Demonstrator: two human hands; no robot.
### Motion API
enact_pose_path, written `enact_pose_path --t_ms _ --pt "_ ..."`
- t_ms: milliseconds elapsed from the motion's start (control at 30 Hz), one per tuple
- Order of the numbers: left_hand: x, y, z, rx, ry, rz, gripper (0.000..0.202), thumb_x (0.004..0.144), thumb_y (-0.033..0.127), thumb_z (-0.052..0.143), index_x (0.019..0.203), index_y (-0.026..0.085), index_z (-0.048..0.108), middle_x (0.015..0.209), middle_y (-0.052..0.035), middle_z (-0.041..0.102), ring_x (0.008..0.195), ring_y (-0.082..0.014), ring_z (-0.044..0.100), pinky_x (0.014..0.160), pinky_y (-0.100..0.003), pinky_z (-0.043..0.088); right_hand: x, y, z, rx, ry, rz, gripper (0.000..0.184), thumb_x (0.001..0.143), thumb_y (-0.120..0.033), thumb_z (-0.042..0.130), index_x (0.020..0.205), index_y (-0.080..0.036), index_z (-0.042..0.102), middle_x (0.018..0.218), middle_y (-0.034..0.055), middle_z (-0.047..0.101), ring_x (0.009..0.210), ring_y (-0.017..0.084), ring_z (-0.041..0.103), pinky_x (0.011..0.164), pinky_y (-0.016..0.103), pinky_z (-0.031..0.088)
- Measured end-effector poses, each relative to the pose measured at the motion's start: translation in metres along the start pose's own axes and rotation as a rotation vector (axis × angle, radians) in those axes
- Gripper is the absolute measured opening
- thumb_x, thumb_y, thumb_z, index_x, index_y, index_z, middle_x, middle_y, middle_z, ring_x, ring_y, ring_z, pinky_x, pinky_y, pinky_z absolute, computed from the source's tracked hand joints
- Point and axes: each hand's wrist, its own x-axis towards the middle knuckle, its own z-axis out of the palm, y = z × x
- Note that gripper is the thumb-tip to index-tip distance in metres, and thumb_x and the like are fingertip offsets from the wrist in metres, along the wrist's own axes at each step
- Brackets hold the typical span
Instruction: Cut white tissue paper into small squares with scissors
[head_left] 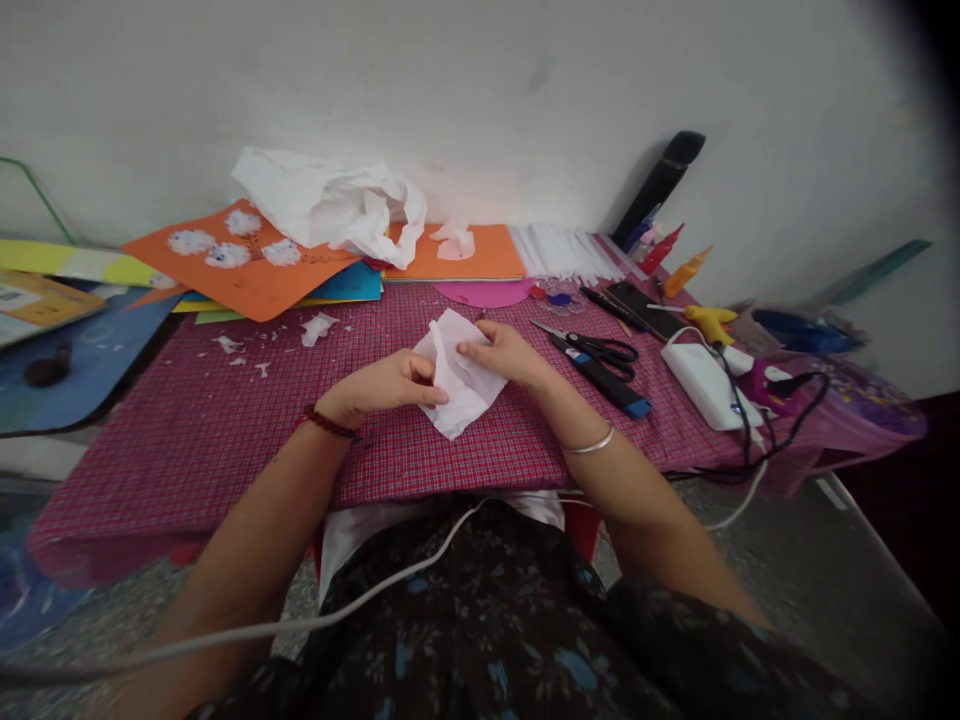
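Note:
Between my hands is a thin, creased piece of pale pinkish-white tissue paper (469,395), held just over the checked tablecloth. My left hand (390,388) pinches its left edge between thumb and fingers. On the right side, my right hand (504,352) grips the upper edge, thumb on top and the fingers partly hidden behind the sheet. A fold runs down the paper from its top. Small torn white scraps (318,328) lie to the left of my left hand. Nearest my right hand are black-handled scissors (600,350) and a blue-and-black cutter (611,385).
Crumpled white paper (322,195) rests at the back on orange sheets (262,285), one bearing white puffs. White sticks (566,252), a phone (649,308), a yellow glue gun (709,322) and a white power box (709,385) with cables stand right. A white cable (375,590) crosses my lap.

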Motion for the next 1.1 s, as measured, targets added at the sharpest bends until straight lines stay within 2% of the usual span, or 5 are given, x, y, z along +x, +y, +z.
enact_pose_path --t_ms 167,333,533,767,1100 --pt "0.0 0.0 -0.004 -0.036 -0.053 -0.037 0.018 0.069 0.029 0.079 0.082 0.016 0.076 0.079 -0.009 0.075 0.071 -0.0186 0.069 0.067 -0.026 0.055 -0.006 -0.008 0.006 0.139 0.066 -0.068 0.021 0.076 -0.038 0.067 0.078 -0.019 0.057 0.072 -0.0015 0.056 0.065 0.012 0.048 0.058 0.025 0.038" --pt "0.005 -0.007 0.003 -0.251 0.193 0.048 0.037 0.08 0.047 0.069 0.099 0.015 0.069 0.088 -0.0111 0.074 0.077 -0.0203 0.071 0.066 -0.028 0.057 -0.012 -0.018 0.013 0.187 0.009 -0.14 0.022 0.077 -0.039 0.068 0.085 -0.02 0.061 0.079 0.0 0.059 0.072 0.014 0.052 0.065 0.027 0.042" --pt "0.017 -0.014 0.016 -0.365 0.447 0.201 0.04 0.078 0.042 0.074 0.108 0.016 0.069 0.097 -0.0097 0.075 0.089 -0.02 0.071 0.08 -0.028 0.056 -0.011 -0.016 0.016 0.28 -0.05 -0.157 0.026 0.074 -0.042 0.072 0.083 -0.02 0.062 0.079 -0.0003 0.061 0.072 0.014 0.053 0.065 0.026 0.043" --pt "0.023 -0.019 -0.001 -0.313 0.839 0.213 0.026 0.084 0.04 0.065 0.087 0.015 0.07 0.081 -0.0064 0.075 0.081 -0.0171 0.07 0.073 -0.026 0.055 0.006 0.005 -0.002 0.329 0.269 -0.075 0.027 0.068 -0.038 0.071 0.085 -0.018 0.062 0.073 -0.0027 0.059 0.063 0.012 0.048 0.06 0.025 0.04" --pt "0.019 -0.017 -0.013 -0.514 0.93 0.148 0.01 0.08 0.025 0.07 0.082 0.014 0.068 0.078 -0.0072 0.076 0.08 -0.0191 0.073 0.071 -0.026 0.058 0.022 0.025 -0.02 0.282 0.495 0.038 0.023 0.07 -0.037 0.064 0.082 -0.018 0.059 0.069 -0.0026 0.06 0.059 0.012 0.049 0.055 0.024 0.04"
